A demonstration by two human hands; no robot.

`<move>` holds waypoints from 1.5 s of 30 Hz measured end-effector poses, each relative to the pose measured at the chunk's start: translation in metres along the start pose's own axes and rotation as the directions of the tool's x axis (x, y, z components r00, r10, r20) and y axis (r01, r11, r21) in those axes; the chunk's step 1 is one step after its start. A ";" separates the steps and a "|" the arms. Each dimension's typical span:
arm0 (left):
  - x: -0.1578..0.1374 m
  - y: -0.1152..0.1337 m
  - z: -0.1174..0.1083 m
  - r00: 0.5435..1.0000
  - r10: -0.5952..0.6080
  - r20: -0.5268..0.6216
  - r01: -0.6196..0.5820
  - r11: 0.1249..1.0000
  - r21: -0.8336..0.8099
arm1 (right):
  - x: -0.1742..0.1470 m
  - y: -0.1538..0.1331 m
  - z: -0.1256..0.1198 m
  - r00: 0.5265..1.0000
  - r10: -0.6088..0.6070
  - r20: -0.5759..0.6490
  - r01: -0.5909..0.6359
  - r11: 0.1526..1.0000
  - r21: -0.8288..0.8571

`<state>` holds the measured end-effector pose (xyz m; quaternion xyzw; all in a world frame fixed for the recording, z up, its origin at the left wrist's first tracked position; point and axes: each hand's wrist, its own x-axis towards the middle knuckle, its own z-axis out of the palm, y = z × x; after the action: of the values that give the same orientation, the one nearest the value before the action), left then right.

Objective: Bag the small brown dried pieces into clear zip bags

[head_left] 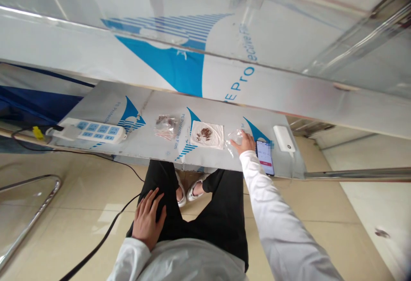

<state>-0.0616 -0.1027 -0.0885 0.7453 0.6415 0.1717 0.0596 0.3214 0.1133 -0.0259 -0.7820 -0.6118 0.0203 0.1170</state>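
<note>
My right hand [246, 143] is over the lower shelf, its thumb and fingers curled at the right edge of a crumpled clear plastic bag [234, 138]. Just left of that bag, a white square cloth or tissue [217, 140] lies flat with a small heap of brown pieces [204, 134] on it. Farther left sits a clear packet [166, 126] with reddish-brown contents that I cannot make out. My left hand [148, 217] rests on my left thigh, fingers spread, holding nothing.
A phone with a lit screen [265, 157] and a white power bank [284, 139] lie right of my right hand. On the left is a white power strip [102, 131] with a black cable [105, 239] trailing nearby. A film-covered upper ledge [154, 73] overhangs the shelf.
</note>
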 end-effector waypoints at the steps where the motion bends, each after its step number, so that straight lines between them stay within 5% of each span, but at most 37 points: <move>1: 0.000 0.000 0.000 1.000 -0.004 -0.003 0.004 1.000 -0.004 | -0.008 0.003 0.003 0.999 0.037 -0.026 -0.037 0.999 -0.024; 5: 0.001 -0.001 0.002 1.000 0.012 -0.013 -0.012 1.000 -0.001 | -0.038 0.003 0.026 0.992 0.008 -0.123 -0.021 0.994 -0.106; 8: 0.000 -0.003 0.005 0.999 0.039 -0.022 -0.038 0.999 0.018 | -0.047 0.000 0.045 0.995 -0.076 -0.068 0.064 0.986 -0.157; 11: -0.001 -0.005 0.007 0.998 0.047 -0.030 -0.046 0.998 0.030 | -0.041 0.005 0.058 1.000 -0.004 0.016 0.007 0.985 -0.172; 21: 0.003 -0.001 0.002 0.993 0.078 -0.086 -0.077 0.997 0.020 | -0.014 0.020 0.052 0.996 0.094 0.010 -0.091 0.984 -0.153; 24: 0.040 0.013 -0.011 0.992 0.032 -0.125 -0.043 0.996 -0.084 | -0.027 0.013 0.044 0.993 0.075 -0.093 -0.081 0.994 -0.067; 27: 0.117 0.028 -0.023 0.984 -0.103 -0.145 0.072 0.975 -0.208 | -0.057 0.001 0.038 0.973 0.077 -0.215 -0.068 0.996 0.052; 30: 0.206 0.033 -0.021 0.930 -0.358 -0.078 0.343 0.926 -0.160 | -0.102 -0.017 0.033 0.954 0.052 -0.296 0.012 0.978 0.209; 34: 0.283 0.022 -0.006 0.886 -0.464 -0.010 0.462 0.883 -0.085 | -0.169 -0.043 0.027 0.951 -0.065 -0.301 0.186 0.900 0.394; 39: 0.306 -0.002 0.003 0.900 -0.400 0.171 0.412 0.911 -0.036 | -0.219 -0.059 0.024 0.959 -0.043 -0.279 0.185 0.844 0.504; 45: 0.292 -0.027 -0.001 0.940 -0.254 0.227 0.272 0.961 -0.050 | -0.216 -0.060 0.019 0.960 -0.051 -0.276 0.201 0.810 0.551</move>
<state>-0.0530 0.1873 -0.0430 0.6643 0.7172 0.1050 0.1823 0.2071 -0.0778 -0.0557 -0.6639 -0.6084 0.0978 0.4236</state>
